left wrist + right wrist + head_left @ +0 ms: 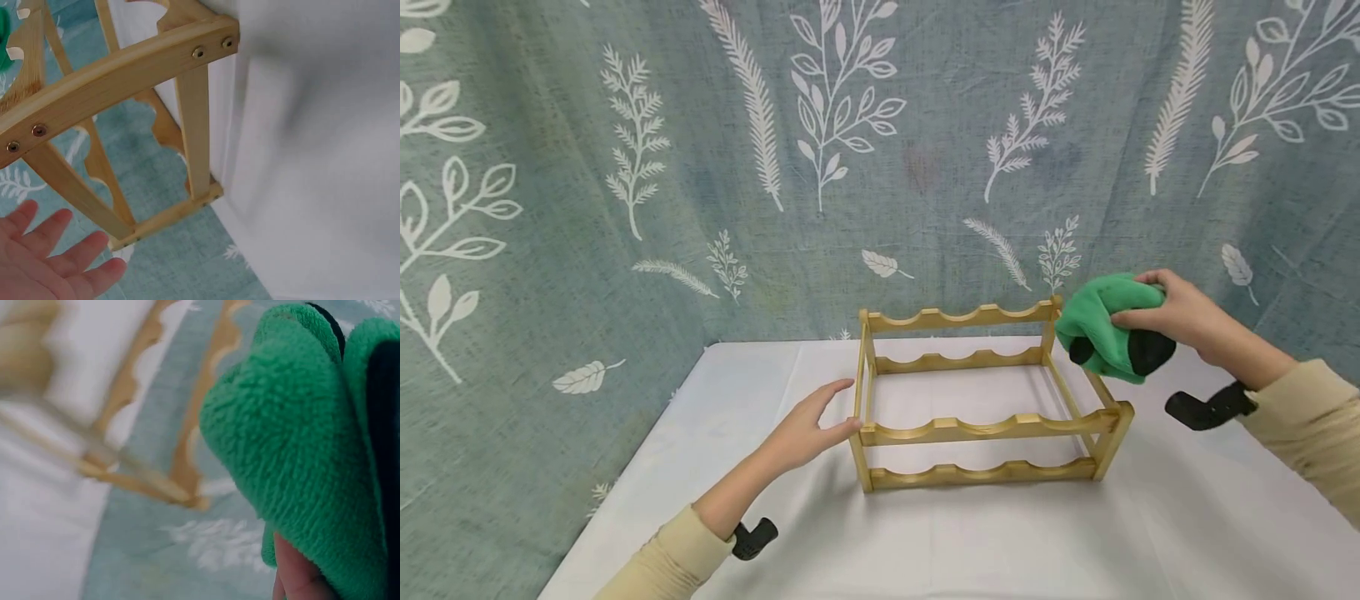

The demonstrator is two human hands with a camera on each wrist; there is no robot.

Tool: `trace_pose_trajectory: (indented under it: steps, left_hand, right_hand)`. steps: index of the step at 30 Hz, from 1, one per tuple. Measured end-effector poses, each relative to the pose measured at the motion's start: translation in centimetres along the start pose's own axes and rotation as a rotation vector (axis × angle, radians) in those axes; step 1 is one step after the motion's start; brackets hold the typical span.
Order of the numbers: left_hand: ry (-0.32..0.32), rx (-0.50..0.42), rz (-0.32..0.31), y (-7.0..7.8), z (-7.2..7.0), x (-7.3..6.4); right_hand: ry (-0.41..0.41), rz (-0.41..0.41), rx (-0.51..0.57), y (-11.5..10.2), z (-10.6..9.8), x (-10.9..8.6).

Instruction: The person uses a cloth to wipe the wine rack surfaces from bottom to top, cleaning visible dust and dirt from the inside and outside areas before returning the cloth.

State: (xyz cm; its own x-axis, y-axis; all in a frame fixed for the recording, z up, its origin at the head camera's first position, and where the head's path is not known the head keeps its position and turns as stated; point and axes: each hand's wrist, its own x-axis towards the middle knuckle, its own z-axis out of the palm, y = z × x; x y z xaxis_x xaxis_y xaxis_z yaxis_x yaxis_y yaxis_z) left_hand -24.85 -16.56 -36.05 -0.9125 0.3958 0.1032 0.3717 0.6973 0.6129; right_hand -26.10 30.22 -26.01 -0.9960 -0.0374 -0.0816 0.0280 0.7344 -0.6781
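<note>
A two-tier wooden rack with scalloped rails, like a wine rack, stands on the white table. At its left end is my left hand, fingers spread and palm toward the frame; in the left wrist view the fingers look straight and hold nothing. My right hand grips a bunched green cloth with black patches, held up by the rack's back right corner. Close up in the right wrist view, the cloth is fluffy and hides most of the fingers. Whether it touches the rack cannot be told.
A white cloth covers the table. Behind it and along the left hangs a blue-green curtain printed with white leaves. Black wrist straps with small cameras sit on both arms.
</note>
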Motion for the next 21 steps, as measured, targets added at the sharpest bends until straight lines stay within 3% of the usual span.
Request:
trace_pose_trajectory:
  steps: [5, 10, 14, 21]
  left_hand:
    - [0.031, -0.029, 0.022, -0.6, 0.6, -0.2]
    - [0.037, -0.085, 0.025, -1.3, 1.3, -0.2]
    - [0.016, -0.11, 0.007, -1.6, 1.3, -0.2]
    - [-0.041, -0.114, -0.006, -2.1, 0.1, 0.4]
  right_hand:
    - [-0.011, 0.036, 0.037, 4.2, 2.2, -2.6]
    - [-0.012, 0.043, 0.166, 6.6, 4.9, -4.0]
    - [0.0, 0.034, 0.216, 7.1, 5.6, -4.3]
    - [-0.027, 0.022, 0.176, 6.4, 5.6, -4.4]
